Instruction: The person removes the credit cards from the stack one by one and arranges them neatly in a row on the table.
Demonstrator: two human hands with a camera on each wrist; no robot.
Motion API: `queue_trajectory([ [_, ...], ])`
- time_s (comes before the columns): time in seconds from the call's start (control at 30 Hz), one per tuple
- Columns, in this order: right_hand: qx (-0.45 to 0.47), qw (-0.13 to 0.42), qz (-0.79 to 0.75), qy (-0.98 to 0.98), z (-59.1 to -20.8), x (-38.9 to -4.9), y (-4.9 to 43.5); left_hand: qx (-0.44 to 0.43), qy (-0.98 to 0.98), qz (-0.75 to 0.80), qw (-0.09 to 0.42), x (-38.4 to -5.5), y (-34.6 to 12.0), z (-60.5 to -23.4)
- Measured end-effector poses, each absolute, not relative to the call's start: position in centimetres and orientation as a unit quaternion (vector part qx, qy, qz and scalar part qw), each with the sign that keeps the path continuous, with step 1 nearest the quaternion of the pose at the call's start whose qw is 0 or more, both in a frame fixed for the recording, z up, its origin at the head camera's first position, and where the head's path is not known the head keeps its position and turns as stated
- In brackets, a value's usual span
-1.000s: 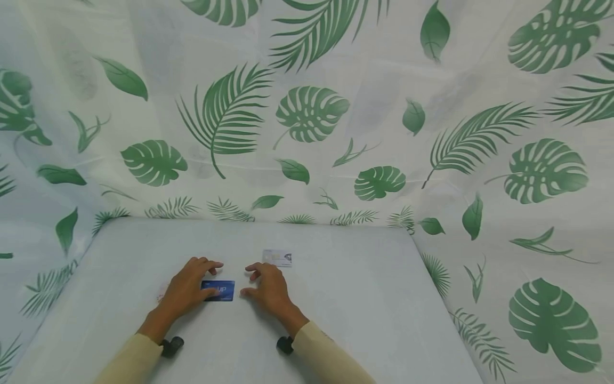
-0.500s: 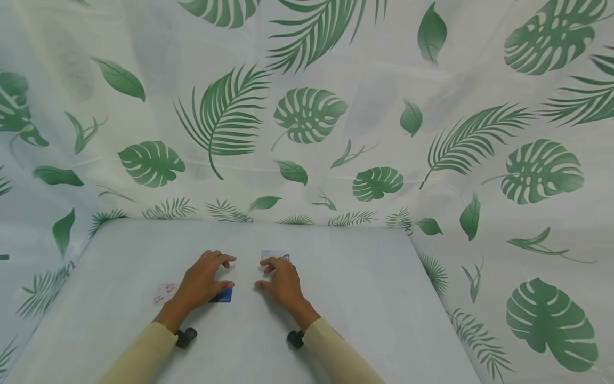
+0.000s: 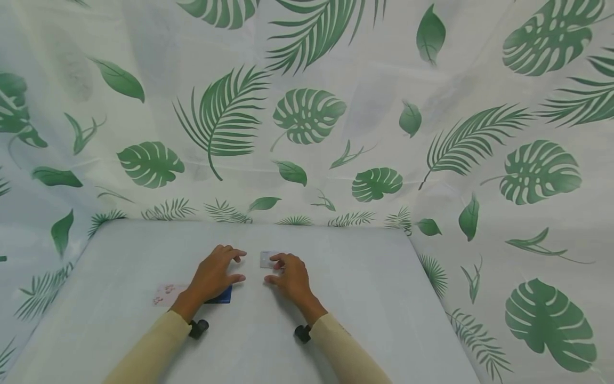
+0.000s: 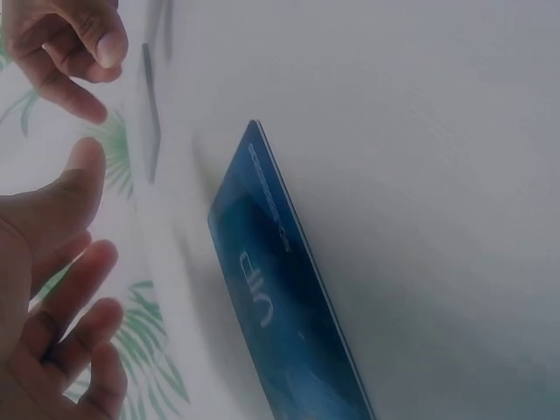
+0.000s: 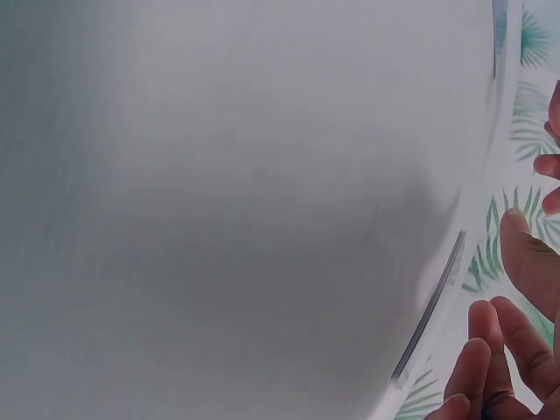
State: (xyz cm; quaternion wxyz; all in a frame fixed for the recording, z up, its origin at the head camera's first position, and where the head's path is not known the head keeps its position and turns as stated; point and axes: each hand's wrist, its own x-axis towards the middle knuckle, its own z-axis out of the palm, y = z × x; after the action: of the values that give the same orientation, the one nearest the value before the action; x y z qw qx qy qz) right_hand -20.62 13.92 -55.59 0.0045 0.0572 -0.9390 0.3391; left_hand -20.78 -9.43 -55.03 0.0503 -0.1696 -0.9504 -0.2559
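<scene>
My left hand (image 3: 213,274) hovers over a blue card (image 3: 221,296) and covers most of it, thumb and fingers parted around nothing. In the left wrist view the blue card (image 4: 280,289) lies flat with VIP lettering, apart from the left hand (image 4: 52,280). A pale card with red print (image 3: 168,294) lies to its left, partly behind the wrist. My right hand (image 3: 295,277) is over the right part of a whitish card (image 3: 265,260), fingers loosely bent, thumb apart. The right wrist view has a card (image 5: 429,311) nearly edge-on, beside the right hand (image 5: 507,350).
The cards lie on a white tabletop (image 3: 364,309). White sheeting with green leaf print (image 3: 307,192) rises behind the table and at both sides. Each wrist carries a small black device (image 3: 199,328) below the sleeve end.
Both hands have moved to the right and slightly away. The pale red-printed card has come into fuller view, the blue card is more covered, and the right hand now hides the whitish card's right part.
</scene>
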Motion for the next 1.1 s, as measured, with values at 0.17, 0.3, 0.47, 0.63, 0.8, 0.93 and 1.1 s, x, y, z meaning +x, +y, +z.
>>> queue_trajectory([
  [0.17, 0.048, 0.005, 0.341, -0.939, -55.6, -21.0, 14.5, -0.175, -0.949, -0.255, 0.054, -21.3, -8.7, -55.4],
  [0.3, 0.039, 0.007, 0.337, -0.941, -55.9, -21.4, 15.0, -0.175, -0.950, -0.254, 0.054, -21.7, -8.0, -55.6],
  [0.47, 0.023, 0.008, 0.334, -0.942, -56.1, -21.9, 15.7, -0.180, -0.949, -0.254, 0.058, -22.2, -7.2, -55.6],
  [0.63, 0.024, 0.012, 0.337, -0.941, -56.1, -22.5, 16.4, -0.180, -0.949, -0.251, 0.062, -22.7, -6.5, -55.8],
  [0.8, 0.019, 0.008, 0.324, -0.946, -56.2, -23.0, 16.9, -0.187, -0.947, -0.254, 0.065, -23.3, -6.0, -56.1],
  [0.93, 0.019, 0.008, 0.321, -0.947, -56.3, -23.4, 17.2, -0.189, -0.948, -0.251, 0.062, -23.7, -5.6, -56.3],
  [1.1, 0.023, 0.003, 0.315, -0.949, -56.4, -23.8, 17.6, -0.184, -0.952, -0.241, 0.049, -24.0, -5.1, -56.8],
])
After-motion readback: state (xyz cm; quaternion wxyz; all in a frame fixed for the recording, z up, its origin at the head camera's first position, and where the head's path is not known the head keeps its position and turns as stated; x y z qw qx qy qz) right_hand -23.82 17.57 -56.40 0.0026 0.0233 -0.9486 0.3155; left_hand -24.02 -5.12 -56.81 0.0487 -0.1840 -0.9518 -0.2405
